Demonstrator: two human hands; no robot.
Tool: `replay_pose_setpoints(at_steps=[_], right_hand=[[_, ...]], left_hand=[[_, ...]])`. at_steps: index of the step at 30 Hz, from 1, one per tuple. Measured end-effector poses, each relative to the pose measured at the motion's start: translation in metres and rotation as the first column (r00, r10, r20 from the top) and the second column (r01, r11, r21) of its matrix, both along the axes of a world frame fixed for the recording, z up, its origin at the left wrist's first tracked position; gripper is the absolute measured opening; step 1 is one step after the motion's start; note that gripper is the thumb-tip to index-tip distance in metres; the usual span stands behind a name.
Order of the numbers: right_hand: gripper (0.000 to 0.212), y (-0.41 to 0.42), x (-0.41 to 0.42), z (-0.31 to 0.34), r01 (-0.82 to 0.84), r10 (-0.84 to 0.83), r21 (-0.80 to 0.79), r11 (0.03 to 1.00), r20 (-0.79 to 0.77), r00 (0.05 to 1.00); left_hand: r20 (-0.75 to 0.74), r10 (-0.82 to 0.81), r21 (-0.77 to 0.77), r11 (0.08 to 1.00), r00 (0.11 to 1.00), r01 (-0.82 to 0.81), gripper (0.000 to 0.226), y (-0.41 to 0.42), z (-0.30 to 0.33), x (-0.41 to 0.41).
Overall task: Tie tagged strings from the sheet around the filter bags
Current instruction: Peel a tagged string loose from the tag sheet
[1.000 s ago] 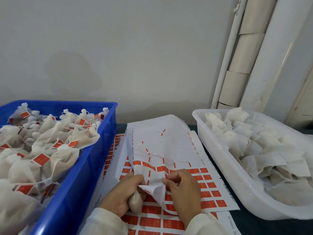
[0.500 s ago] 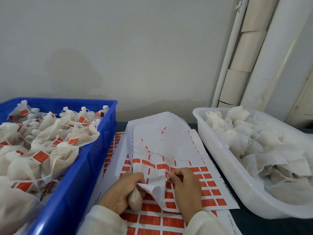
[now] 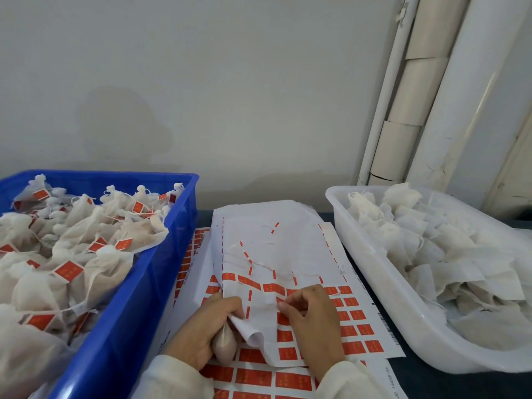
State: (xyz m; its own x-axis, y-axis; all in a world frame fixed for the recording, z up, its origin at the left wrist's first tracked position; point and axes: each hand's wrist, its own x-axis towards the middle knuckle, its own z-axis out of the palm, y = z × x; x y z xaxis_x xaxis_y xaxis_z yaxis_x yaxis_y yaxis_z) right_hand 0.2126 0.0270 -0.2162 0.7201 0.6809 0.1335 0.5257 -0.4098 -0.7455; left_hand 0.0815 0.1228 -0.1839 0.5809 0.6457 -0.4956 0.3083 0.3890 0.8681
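Filter bag (image 3: 224, 342), filled and pale brown, sits at the near centre in the left hand (image 3: 201, 331), whose fingers curl round its neck; the same hand's thumb and fingertips also pinch the turned-up near-left corner of the top sheet (image 3: 273, 254). Just to the right, the right hand (image 3: 312, 321) rests on that sheet with its fingers bent and its thumb and forefinger brought together at a spot among the orange tags (image 3: 357, 331); whether a string lies between them is too small to tell. Both wrists show pale sleeves (image 3: 178, 378) at the near edge.

Under the hands lies a stack of white sheets printed with rows of orange tags, spread on a dark table (image 3: 431, 381). The top sheet is mostly bare toward its far end, where loose white strings (image 3: 267, 264) and a few thin orange slivers remain, and its far edge curls up slightly.

On the left stands a blue crate (image 3: 161, 254), piled with tied bags (image 3: 95, 226) that each carry an orange tag on a string. On the right stands a white translucent tub (image 3: 374, 272) heaped with untied white bags (image 3: 431, 246), touching the right edge of the sheets.

Beyond the table rises a plain grey-white wall (image 3: 230, 96), and at the far right white pipes (image 3: 414, 110) run up it
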Motion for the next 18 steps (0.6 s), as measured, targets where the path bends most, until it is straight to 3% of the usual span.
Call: replay_pose_setpoints(at_steps=[4, 8, 11, 13, 15, 16, 18], right_hand=[[0.015, 0.002, 0.002, -0.001, 0.049, -0.047, -0.042, 0.998, 0.055, 0.997], [0.009, 0.003, 0.001, 0.000, 0.077, -0.059, -0.100, 0.992, 0.172, 0.983], [0.013, 0.001, 0.002, 0.002, 0.050, -0.008, -0.151, 0.987, 0.271, 0.962], [0.019, 0.000, 0.005, 0.004, 0.057, -0.013, -0.157, 0.986, 0.265, 0.964], [0.019, 0.000, 0.008, 0.008, 0.094, -0.065, -0.134, 0.987, 0.201, 0.977], [0.018, 0.000, 0.009, 0.009, 0.110, -0.089, -0.126, 0.986, 0.162, 0.983], [0.017, 0.000, 0.012, 0.010, 0.127, -0.118, -0.099, 0.987, 0.089, 0.989]], left_hand=[[-0.036, 0.041, -0.035, 0.999, 0.999, -0.042, 0.022, 0.002, -0.002, 0.000], [-0.223, 0.366, 0.251, 0.917, 0.904, -0.310, 0.041, 0.005, 0.000, 0.006], [-0.149, 0.590, 0.407, 0.768, 0.793, -0.495, 0.032, 0.005, 0.010, -0.002], [-0.061, 0.582, 0.568, 0.688, 0.811, -0.451, 0.029, -0.003, 0.020, -0.010], [0.078, 0.532, 0.614, 0.641, 0.843, -0.461, 0.022, -0.012, 0.030, -0.017], [0.133, 0.480, 0.568, 0.680, 0.867, -0.464, 0.020, -0.015, 0.035, -0.016], [0.174, 0.367, 0.343, 0.847, 0.914, -0.406, 0.027, -0.014, 0.040, -0.009]])
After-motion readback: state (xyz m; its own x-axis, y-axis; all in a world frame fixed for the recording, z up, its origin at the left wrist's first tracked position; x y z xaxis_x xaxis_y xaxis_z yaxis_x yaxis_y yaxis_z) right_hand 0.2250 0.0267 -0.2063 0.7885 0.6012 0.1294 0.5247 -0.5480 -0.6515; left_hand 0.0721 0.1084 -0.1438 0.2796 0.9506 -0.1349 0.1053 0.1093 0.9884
